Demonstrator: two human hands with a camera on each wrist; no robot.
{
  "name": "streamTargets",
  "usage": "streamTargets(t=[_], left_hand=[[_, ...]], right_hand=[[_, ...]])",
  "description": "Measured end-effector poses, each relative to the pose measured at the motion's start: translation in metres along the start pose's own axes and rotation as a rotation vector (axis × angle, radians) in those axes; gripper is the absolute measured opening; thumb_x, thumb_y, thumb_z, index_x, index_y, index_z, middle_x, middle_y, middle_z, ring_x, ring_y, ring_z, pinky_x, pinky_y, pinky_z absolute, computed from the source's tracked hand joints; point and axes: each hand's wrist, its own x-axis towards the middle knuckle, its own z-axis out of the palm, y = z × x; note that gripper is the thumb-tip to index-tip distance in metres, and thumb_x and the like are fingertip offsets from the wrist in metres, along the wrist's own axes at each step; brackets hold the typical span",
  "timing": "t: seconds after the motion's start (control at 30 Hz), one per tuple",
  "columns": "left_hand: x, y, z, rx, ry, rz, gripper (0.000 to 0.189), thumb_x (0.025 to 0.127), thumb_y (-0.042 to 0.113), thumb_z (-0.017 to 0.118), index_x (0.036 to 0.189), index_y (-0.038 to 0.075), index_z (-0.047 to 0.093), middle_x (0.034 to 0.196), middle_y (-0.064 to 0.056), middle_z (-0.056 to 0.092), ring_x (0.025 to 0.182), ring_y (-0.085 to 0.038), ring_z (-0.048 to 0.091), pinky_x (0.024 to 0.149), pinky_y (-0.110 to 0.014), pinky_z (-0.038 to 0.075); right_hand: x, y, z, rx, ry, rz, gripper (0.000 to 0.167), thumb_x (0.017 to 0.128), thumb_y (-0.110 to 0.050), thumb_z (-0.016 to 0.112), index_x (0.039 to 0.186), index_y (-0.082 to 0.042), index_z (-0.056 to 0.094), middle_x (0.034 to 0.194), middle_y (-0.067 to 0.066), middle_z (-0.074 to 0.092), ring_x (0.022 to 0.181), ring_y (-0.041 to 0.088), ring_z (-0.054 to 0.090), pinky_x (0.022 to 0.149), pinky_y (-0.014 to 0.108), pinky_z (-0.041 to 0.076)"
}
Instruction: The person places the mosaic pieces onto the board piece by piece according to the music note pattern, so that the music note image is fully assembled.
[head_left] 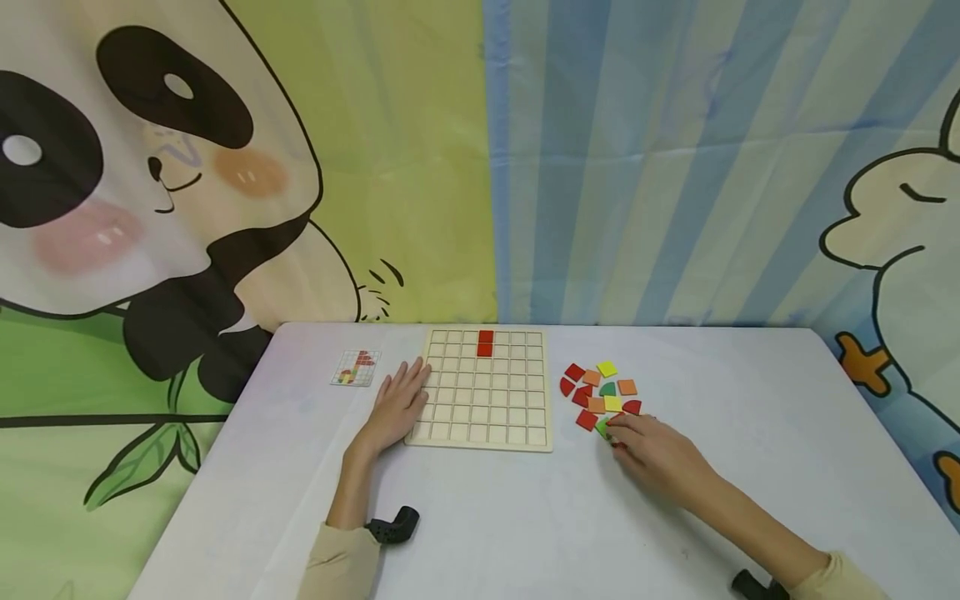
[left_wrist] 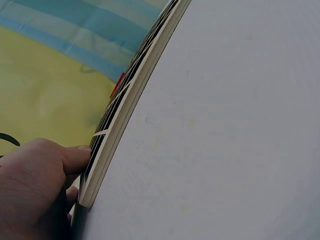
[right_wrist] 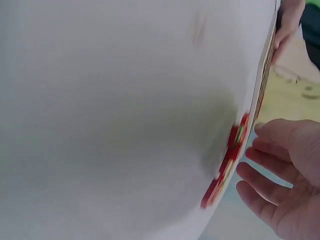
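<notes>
Currently | left grip [head_left: 397,407]: apart, touching grid board [head_left: 480,414] | right grip [head_left: 658,457]: apart, at coloured tiles [head_left: 596,405]

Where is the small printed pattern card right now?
In the head view, the pattern card lies on the left part of the white table, left of the grid board and just left of the left hand.

Left grip [left_wrist: 35,185] at a wooden board [left_wrist: 131,102] on a white tabletop [left_wrist: 215,115]

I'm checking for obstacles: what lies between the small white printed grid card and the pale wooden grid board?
The head view shows the left hand, touching the board, and bare white tabletop beside the card.
</notes>
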Motion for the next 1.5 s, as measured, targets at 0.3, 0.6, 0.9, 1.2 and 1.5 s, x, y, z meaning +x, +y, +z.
streamTargets(t=[0.3,0.6,0.9,1.2,1.5], left_hand=[[0.002,0.001,-0.003,0.011,0.001,0.013,0.055,0.112,0.021,0.039,0.164,0.006,0.028,0.174,-0.013,0.015,0.162,-0.038,0.002,0.128,-0.058,-0.005],[0.002,0.000,-0.003,0.016,0.005,0.010,0.055,0.112,0.022,0.038,0.164,0.007,0.027,0.174,-0.012,0.014,0.162,-0.038,0.002,0.129,-0.058,-0.005],[0.001,0.001,-0.001,0.012,0.006,0.005,0.055,0.112,0.021,0.039,0.164,0.007,0.027,0.174,-0.012,0.015,0.162,-0.038,0.002,0.129,-0.058,-0.005],[0.002,0.001,-0.001,0.008,0.009,0.001,0.054,0.112,0.021,0.039,0.164,0.007,0.028,0.174,-0.012,0.015,0.162,-0.037,0.002,0.129,-0.057,-0.005],[0.000,0.001,-0.001,0.004,0.006,-0.001,0.055,0.112,0.021,0.040,0.164,0.007,0.028,0.174,-0.012,0.015,0.162,-0.038,0.002,0.129,-0.058,-0.005]], right_hand=[[0.013,0.029,0.003,0.008,-0.016,0.038,0.019,0.083,-0.002,0.084,0.101,0.001,0.080,0.114,0.013,0.076,0.103,0.031,0.068,0.084,0.041,0.063],[0.020,0.033,0.002,-0.009,-0.061,-0.008,0.011,0.082,-0.003,0.085,0.086,-0.008,0.077,0.105,0.009,0.075,0.098,0.027,0.068,0.081,0.037,0.063],[0.020,0.038,-0.002,0.066,-0.108,-0.023,0.023,0.081,-0.002,0.085,0.073,-0.014,0.067,0.104,0.008,0.071,0.100,0.029,0.069,0.079,0.036,0.063],[0.019,0.046,-0.003,0.123,-0.090,-0.054,0.030,0.081,-0.007,0.086,0.074,-0.020,0.061,0.089,-0.005,0.063,0.080,0.011,0.057,0.068,0.023,0.056],[0.015,0.046,0.003,0.080,-0.114,-0.024,0.019,0.082,-0.014,0.087,0.093,-0.013,0.071,0.091,-0.004,0.067,0.086,0.015,0.063,0.075,0.031,0.062]])
